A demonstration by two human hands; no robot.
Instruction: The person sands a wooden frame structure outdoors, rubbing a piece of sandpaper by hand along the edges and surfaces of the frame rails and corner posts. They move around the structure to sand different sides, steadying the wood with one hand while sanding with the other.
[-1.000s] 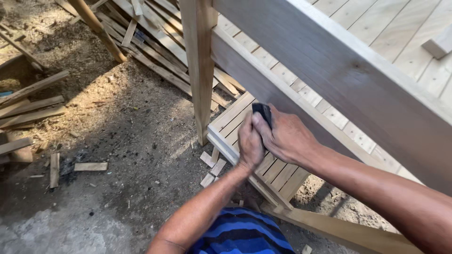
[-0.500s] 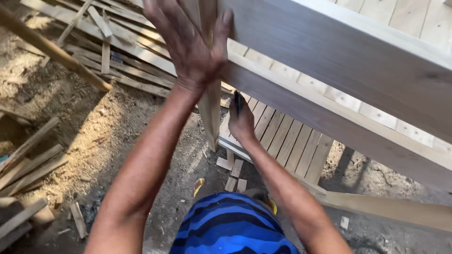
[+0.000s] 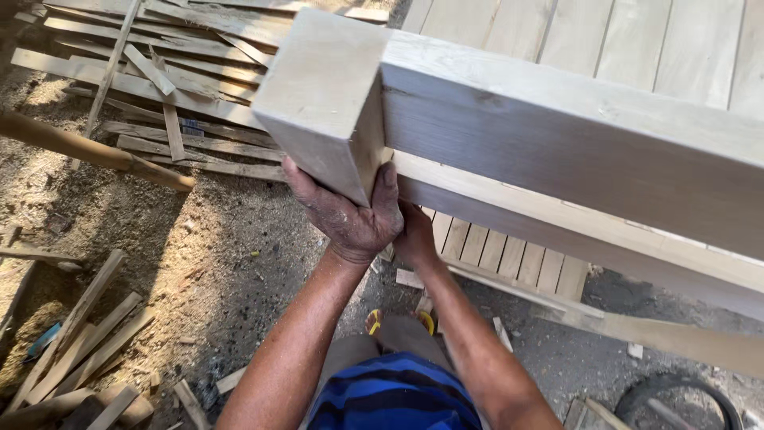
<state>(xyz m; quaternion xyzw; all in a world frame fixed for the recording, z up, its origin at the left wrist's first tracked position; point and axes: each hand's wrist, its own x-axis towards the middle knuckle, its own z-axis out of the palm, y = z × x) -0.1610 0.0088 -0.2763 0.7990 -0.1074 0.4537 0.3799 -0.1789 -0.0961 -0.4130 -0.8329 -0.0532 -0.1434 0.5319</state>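
The square wooden post stands at the corner of a pale timber frame, close under the camera, with a long horizontal rail joined to its right side. The post is gripped from below by the left hand: the palm is pressed against its lower face and the thumb is laid up along the edge beside the rail, the fingers wrapped round the far side. The right hand is held just behind and below the left, mostly hidden by it; whether its fingers are closed on anything cannot be told. Half a second earlier the left hand was spread flat high on the post and a dark tool was seen in the right hand; that tool is no longer visible. A slatted panel lies under the rail. Loose wooden strips are piled on the sawdust-covered ground to the left.
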